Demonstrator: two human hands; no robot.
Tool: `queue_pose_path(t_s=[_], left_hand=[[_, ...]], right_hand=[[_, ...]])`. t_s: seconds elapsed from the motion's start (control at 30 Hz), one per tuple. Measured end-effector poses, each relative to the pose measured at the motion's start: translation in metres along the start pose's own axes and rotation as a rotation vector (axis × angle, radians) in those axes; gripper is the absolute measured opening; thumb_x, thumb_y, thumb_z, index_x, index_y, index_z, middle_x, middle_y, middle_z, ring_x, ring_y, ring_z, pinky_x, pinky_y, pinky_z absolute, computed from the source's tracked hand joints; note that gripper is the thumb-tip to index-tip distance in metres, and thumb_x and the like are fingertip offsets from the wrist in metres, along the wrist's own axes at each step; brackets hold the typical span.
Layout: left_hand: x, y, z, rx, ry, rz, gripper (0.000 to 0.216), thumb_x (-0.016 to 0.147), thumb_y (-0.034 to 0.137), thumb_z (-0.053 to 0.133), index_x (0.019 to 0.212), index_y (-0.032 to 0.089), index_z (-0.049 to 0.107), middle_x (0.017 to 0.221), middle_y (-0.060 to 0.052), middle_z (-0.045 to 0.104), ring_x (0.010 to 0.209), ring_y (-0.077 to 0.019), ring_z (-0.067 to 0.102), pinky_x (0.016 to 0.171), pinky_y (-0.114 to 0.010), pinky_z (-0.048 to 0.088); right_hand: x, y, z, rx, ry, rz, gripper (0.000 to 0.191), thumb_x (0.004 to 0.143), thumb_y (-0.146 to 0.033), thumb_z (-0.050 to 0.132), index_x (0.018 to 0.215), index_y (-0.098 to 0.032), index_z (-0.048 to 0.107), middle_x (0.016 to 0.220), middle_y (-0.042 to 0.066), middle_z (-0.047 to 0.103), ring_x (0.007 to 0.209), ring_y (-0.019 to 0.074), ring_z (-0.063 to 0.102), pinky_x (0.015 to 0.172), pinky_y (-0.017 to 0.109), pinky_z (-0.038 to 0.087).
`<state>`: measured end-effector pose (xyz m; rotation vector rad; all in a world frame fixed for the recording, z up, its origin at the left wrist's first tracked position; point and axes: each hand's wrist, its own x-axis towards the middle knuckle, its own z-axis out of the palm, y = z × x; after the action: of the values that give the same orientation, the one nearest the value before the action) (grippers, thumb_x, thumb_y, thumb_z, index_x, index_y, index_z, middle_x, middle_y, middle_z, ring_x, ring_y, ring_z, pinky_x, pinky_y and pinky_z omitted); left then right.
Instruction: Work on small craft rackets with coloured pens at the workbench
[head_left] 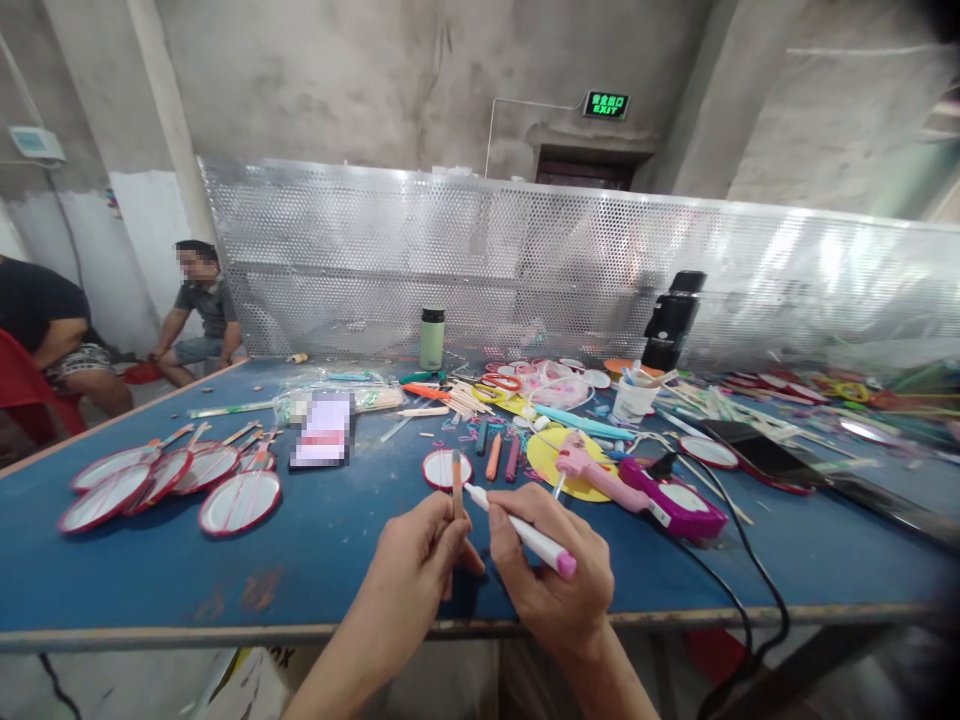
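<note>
My left hand (416, 555) is closed around a flat wooden stick (457, 485), held upright, orange-brown with a greyish top end. In a pen grip, my right hand (555, 575) holds a white marker pen (536, 540) with a pink end. The marker's tip points left and is close to the stick; whether they touch I cannot tell. Just behind the stick lies a small white disc (435, 470) with a red rim. Several crayon-like sticks, including an orange one (493, 457), lie beyond my right hand.
Red-rimmed discs on sticks (240, 502) overlap at left beside a phone (322, 430). A pink glue gun (600, 475) and purple device (686, 512) lie right, with black cables crossing the table edge. A green bottle (432, 340) stands behind. Two people sit at far left.
</note>
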<state>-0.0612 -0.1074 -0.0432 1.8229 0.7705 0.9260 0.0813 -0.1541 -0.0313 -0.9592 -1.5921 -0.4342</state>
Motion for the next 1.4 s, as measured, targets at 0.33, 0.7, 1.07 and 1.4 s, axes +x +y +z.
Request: queue_pose_path(t_s=[0.33,0.7,1.07,1.4], left_hand=[[-0.0006,-0.0008,0.0002,-0.019,0.002,-0.001,0.034,0.097,0.043,0.046,0.075,0.019,0.054,0.059,0.004,0.055,0.05,-0.0103,0.046,0.051,-0.022,0.033],[-0.0004,0.0012,0.0004,-0.03,0.008,-0.003,0.036,0.097,0.046,0.046,0.075,0.018,0.053,0.058,0.004,0.054,0.05,-0.0102,0.045,0.051,-0.022,0.032],[-0.0001,0.0008,0.0003,-0.039,0.008,-0.004,0.034,0.097,0.043,0.047,0.075,0.018,0.053,0.058,0.004,0.055,0.05,-0.0098,0.044,0.051,-0.021,0.032],[-0.0013,0.0028,0.0007,-0.031,0.011,-0.004,0.035,0.097,0.044,0.047,0.074,0.018,0.053,0.057,0.004,0.053,0.051,-0.0103,0.043,0.051,-0.022,0.031]], right_hand=[[0.0012,0.0012,0.0008,0.014,-0.023,-0.001,0.011,0.088,-0.009,0.058,0.088,-0.016,0.066,0.07,0.0,0.066,0.058,0.0088,0.058,0.058,0.02,0.046],[-0.0003,-0.0002,0.0,0.007,-0.045,-0.013,0.01,0.088,-0.01,0.058,0.089,-0.017,0.066,0.068,0.0,0.065,0.057,0.0094,0.057,0.057,0.022,0.045],[-0.002,0.0021,0.0011,-0.004,-0.031,-0.007,0.011,0.088,-0.01,0.057,0.087,-0.017,0.065,0.067,0.0,0.064,0.056,0.0094,0.056,0.056,0.022,0.045],[0.0007,-0.0006,-0.0003,0.028,-0.064,-0.02,0.012,0.089,-0.011,0.056,0.091,-0.018,0.065,0.071,0.0,0.067,0.059,0.0106,0.06,0.057,0.023,0.047]])
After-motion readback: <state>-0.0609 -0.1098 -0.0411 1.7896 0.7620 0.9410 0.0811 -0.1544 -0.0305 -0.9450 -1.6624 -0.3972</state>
